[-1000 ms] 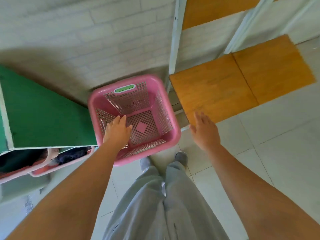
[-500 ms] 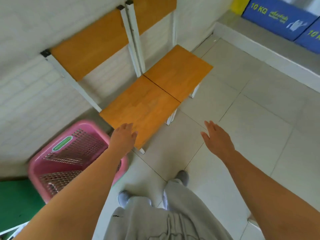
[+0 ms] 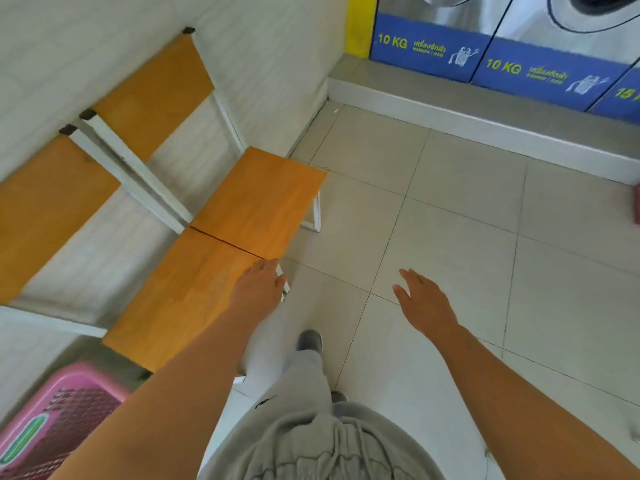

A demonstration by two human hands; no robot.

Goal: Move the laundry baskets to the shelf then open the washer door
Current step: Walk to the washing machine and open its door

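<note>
Left hand (image 3: pixel 259 289) & right hand (image 3: pixel 420 303) are held open, nothing gripped. Washers (image 3: pixel 491 36) are seen far right; door handle should be approached squarely w/ right.

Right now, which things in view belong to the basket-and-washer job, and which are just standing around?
Part of the job:
- pink laundry basket, bottom left, beside the wall
- washers with blue 10 KG panels, top right
- left hand and right hand, both empty and open

Just there:
- orange bench seats against the wall
- tiled floor
- raised grey step under the washers
</note>
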